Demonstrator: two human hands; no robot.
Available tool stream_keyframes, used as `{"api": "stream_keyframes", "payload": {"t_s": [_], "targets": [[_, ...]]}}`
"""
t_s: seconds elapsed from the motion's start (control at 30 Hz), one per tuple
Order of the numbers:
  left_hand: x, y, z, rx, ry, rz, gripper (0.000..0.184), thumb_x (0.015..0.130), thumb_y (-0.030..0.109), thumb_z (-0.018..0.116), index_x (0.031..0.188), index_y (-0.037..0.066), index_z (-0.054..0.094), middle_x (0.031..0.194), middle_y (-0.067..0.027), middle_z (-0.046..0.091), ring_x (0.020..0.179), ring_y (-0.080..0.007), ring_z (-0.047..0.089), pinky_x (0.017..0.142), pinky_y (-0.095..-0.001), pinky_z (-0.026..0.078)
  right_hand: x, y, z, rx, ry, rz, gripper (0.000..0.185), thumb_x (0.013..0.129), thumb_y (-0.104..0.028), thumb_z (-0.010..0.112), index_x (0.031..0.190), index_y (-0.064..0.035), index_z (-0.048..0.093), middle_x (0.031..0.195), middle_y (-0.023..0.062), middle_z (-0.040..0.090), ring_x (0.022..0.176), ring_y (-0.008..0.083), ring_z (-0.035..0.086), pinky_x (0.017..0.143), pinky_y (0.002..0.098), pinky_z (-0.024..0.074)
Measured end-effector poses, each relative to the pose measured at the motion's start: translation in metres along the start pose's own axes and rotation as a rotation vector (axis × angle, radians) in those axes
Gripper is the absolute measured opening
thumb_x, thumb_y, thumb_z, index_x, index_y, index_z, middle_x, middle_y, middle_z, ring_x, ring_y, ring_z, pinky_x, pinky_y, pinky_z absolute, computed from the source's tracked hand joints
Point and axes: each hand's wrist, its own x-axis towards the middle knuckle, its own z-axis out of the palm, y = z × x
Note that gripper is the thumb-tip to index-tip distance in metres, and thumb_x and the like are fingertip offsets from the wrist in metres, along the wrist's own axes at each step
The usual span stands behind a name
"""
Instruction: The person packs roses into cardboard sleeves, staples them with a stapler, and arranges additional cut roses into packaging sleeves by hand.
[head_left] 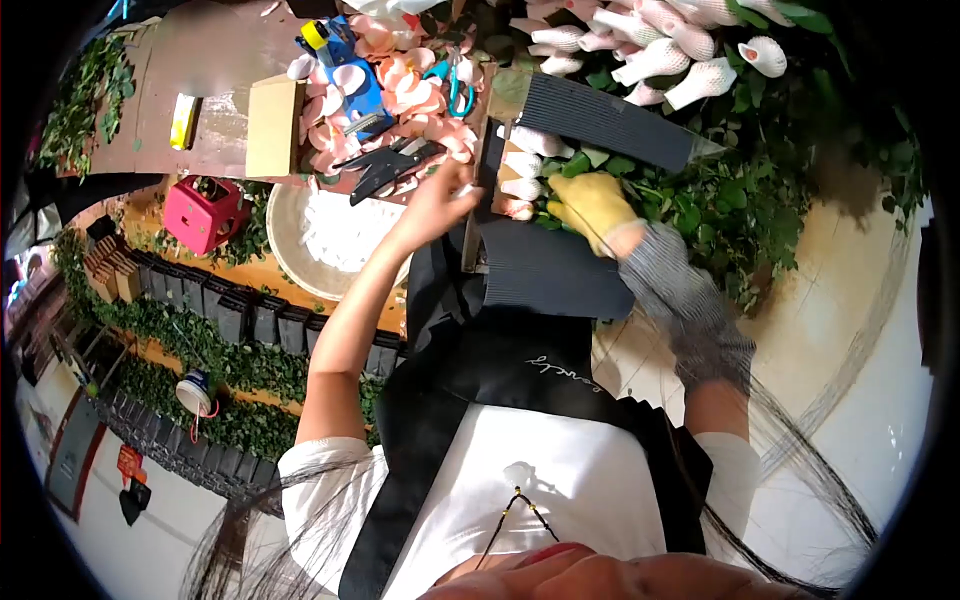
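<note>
My right hand, in a yellow glove, is closed over leafy stems beside a short row of flower heads in white netting sleeves. Their heads lie against an opened sheet of black corrugated cardboard, whose other flap is spread out above. My bare left hand hovers at the cardboard's left edge with fingers bent together; what they hold, if anything, is too small to make out. Close to it, a black stapler-like tool rests on loose pink petals.
Teal-handled scissors and a blue box lie among the petals. More sleeved flowers are piled at the top right over foliage. Below the table edge stand a basin of white pieces, a pink stool and rows of black-wrapped bunches.
</note>
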Motion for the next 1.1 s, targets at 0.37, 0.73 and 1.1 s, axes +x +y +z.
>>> {"api": "stream_keyframes", "payload": {"t_s": [0.37, 0.73, 1.1], "targets": [[0.001, -0.018, -0.016, -0.347, 0.233, -0.029, 0.010, 0.083, 0.009, 0.065, 0.088, 0.001, 0.069, 0.075, -0.0072, 0.063, 0.073, -0.0235, 0.063, 0.073, -0.0322, 0.051, 0.022, 0.009, 0.053, -0.083, 0.389, -0.036, 0.019, 0.089, -0.025, 0.061, 0.104, -0.0141, 0.066, 0.077, 0.0114, 0.070, 0.072, 0.0312, 0.070, 0.065, 0.0454, 0.0555], [0.031, 0.034, 0.032, 0.477, 0.075, -0.020, 0.043, 0.086, 0.045, 0.072, 0.101, 0.006, 0.064, 0.086, -0.0154, 0.071, 0.080, -0.0365, 0.070, 0.069, -0.0456, 0.055, 0.027, 0.013, 0.042, -0.129, 0.331, 0.109, 0.028, 0.090, -0.035, 0.066, 0.105, -0.0115, 0.067, 0.068, 0.0101, 0.067, 0.064, 0.0294, 0.068, 0.057, 0.0454, 0.0526], [0.043, 0.017, 0.055, 0.010, 0.223, 0.166, 0.020, 0.089, 0.024, 0.067, 0.090, 0.005, 0.073, 0.083, -0.0081, 0.070, 0.076, -0.0231, 0.069, 0.065, -0.0366, 0.053, 0.025, 0.019, 0.057, -0.103, 0.389, 0.159, 0.026, 0.095, -0.037, 0.056, 0.105, -0.0172, 0.069, 0.082, 0.0080, 0.073, 0.076, 0.0297, 0.071, 0.067, 0.0468, 0.0536]]}}
